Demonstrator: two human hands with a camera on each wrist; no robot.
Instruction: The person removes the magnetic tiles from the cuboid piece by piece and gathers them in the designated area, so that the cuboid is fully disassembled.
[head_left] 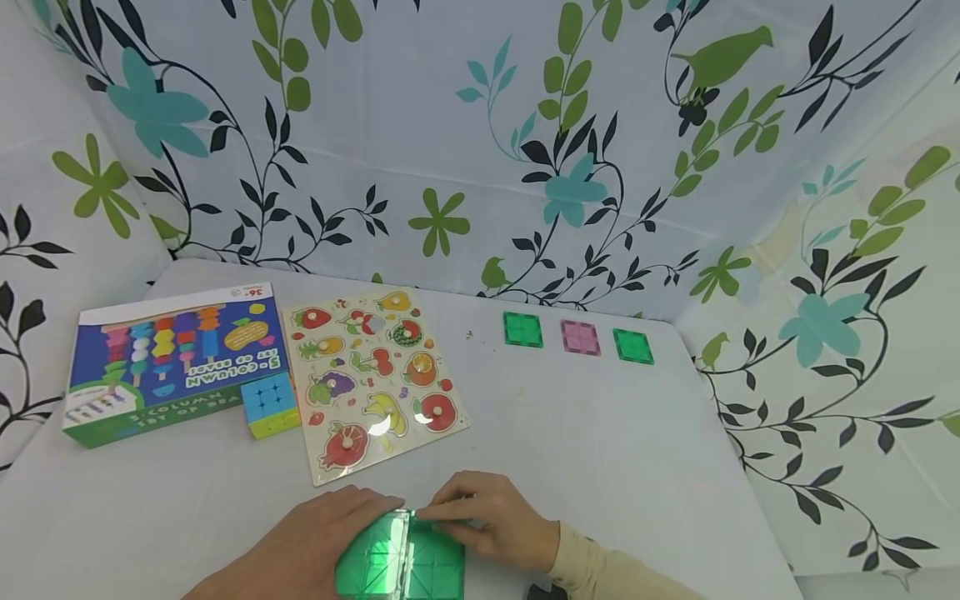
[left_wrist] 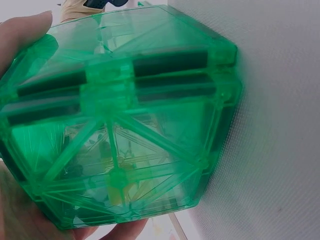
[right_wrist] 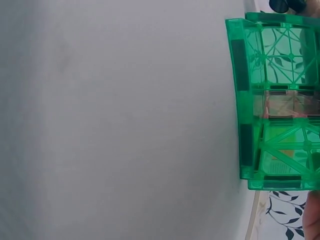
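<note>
A hollow block of see-through green magnetic tiles [head_left: 437, 562] stands at the near edge of the head view. My left hand [head_left: 311, 533] grips its left side; in the left wrist view the thumb [left_wrist: 25, 35] lies on one face and fingertips [left_wrist: 131, 229] show on the opposite side. With bent fingers, my right hand [head_left: 498, 512] pinches the block's far top edge, close to the seam between two panels. A pinkish strip [right_wrist: 290, 104] shows through the green panels in the right wrist view. The block's near end is cut off in the head view.
Two green tiles [head_left: 522, 329] [head_left: 633, 346] and a pink tile [head_left: 581, 337] lie in a row at the back. On the left are a bead-set box [head_left: 172, 358], a blue-and-yellow cube [head_left: 272, 404] and a fruit puzzle board [head_left: 356, 350]. Leaf-patterned cloth [head_left: 420, 125] hangs behind the white table.
</note>
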